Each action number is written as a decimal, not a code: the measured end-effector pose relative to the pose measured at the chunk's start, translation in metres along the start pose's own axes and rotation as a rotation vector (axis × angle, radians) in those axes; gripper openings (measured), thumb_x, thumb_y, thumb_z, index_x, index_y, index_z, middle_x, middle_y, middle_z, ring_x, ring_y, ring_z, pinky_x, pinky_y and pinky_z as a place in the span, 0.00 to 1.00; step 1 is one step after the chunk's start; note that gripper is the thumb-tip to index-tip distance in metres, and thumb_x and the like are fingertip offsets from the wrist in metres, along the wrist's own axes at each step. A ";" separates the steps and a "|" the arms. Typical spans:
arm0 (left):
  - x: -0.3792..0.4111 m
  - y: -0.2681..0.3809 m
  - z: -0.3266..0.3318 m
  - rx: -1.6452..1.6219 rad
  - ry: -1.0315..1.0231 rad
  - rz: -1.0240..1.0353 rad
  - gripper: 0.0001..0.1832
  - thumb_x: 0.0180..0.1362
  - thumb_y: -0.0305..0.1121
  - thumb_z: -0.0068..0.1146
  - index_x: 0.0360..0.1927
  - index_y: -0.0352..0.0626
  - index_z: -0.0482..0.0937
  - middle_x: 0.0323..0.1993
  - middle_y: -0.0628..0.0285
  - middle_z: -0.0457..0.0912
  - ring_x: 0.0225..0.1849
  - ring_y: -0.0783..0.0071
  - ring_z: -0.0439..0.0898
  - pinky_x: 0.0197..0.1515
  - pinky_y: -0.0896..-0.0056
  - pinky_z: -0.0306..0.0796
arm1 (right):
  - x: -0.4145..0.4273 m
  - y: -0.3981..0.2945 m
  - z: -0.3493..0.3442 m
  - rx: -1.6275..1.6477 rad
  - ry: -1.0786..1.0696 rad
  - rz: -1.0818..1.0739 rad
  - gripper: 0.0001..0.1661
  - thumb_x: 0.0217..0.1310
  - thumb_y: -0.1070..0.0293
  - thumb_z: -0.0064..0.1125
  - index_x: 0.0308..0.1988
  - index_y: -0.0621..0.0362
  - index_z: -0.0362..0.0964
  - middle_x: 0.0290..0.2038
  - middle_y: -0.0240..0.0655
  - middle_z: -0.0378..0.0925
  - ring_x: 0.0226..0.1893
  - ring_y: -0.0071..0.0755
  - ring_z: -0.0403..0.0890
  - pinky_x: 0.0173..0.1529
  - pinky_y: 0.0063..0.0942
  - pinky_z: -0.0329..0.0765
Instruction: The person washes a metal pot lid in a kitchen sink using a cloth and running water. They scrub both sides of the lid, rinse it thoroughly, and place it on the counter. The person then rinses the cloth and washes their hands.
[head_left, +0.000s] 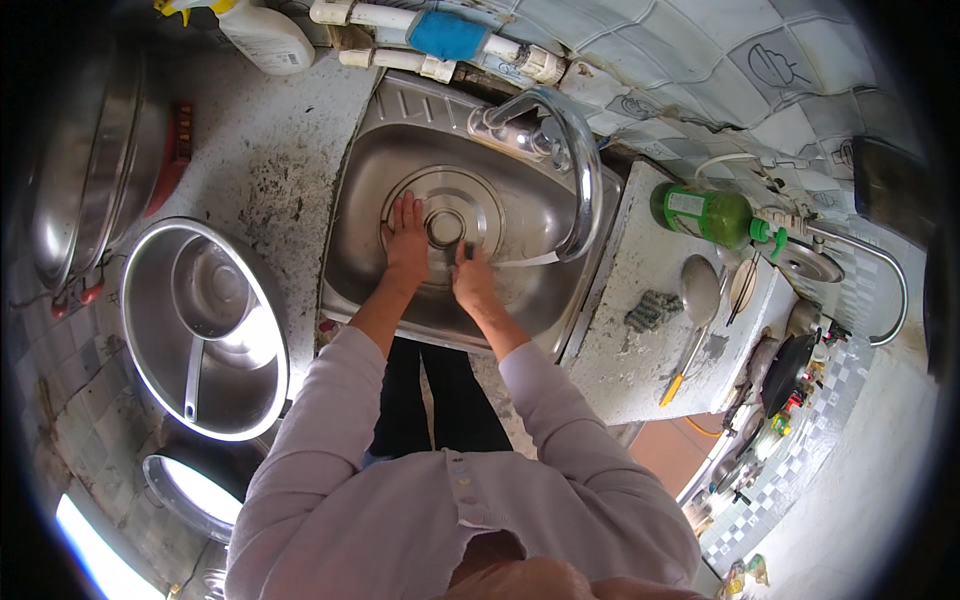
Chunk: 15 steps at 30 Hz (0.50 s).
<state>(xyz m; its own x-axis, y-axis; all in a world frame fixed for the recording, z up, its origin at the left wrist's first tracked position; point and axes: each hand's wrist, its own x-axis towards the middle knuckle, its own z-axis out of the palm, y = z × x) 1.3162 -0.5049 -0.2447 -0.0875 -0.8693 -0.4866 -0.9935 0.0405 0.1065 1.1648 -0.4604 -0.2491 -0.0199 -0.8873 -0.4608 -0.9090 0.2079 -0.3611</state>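
Observation:
A round metal lid (480, 196) with concentric rings lies in the stainless steel sink (360, 172). My left hand (407, 244) rests on the lid's left side, its fingers stretched out flat and away from me. On the lid's near right part is my right hand (474, 277), fingers curled around a small dark object (469, 250) that is mostly hidden and too small to identify. A thin stream of water (525, 262) runs from the curved chrome faucet (589, 180) towards my right hand.
To the left, a large metal basin (131, 322) holds a saucepan (195, 375). On the right counter are a green pump bottle (701, 214), a scouring pad (652, 311) and a yellow-handled ladle (701, 289). White pipes (382, 15) and a spray bottle (266, 37) are at the back.

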 end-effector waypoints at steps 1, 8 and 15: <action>0.000 0.001 -0.006 -0.013 -0.048 0.021 0.52 0.46 0.32 0.64 0.72 0.37 0.44 0.75 0.51 0.33 0.76 0.54 0.39 0.67 0.47 0.56 | -0.004 0.002 0.005 -0.228 -0.022 -0.164 0.28 0.63 0.64 0.52 0.61 0.60 0.62 0.50 0.58 0.66 0.41 0.60 0.75 0.46 0.45 0.75; 0.001 0.001 0.007 -0.012 0.066 0.005 0.54 0.45 0.34 0.66 0.72 0.40 0.45 0.75 0.54 0.34 0.75 0.57 0.41 0.68 0.48 0.55 | 0.020 -0.045 -0.018 0.132 0.127 -0.322 0.21 0.62 0.68 0.52 0.53 0.61 0.64 0.47 0.58 0.69 0.44 0.64 0.74 0.46 0.47 0.73; -0.004 -0.016 -0.005 -0.020 -0.024 0.075 0.64 0.37 0.47 0.74 0.72 0.41 0.43 0.75 0.55 0.33 0.76 0.58 0.39 0.69 0.52 0.54 | 0.002 0.001 -0.019 0.069 0.053 -0.031 0.20 0.68 0.57 0.48 0.50 0.61 0.66 0.46 0.55 0.71 0.45 0.62 0.74 0.48 0.48 0.71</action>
<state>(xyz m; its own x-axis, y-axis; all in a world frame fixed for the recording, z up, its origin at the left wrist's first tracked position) 1.3324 -0.5044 -0.2401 -0.1631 -0.8523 -0.4969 -0.9825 0.0947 0.1602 1.1557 -0.4702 -0.2352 -0.0158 -0.9138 -0.4058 -0.8789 0.2062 -0.4301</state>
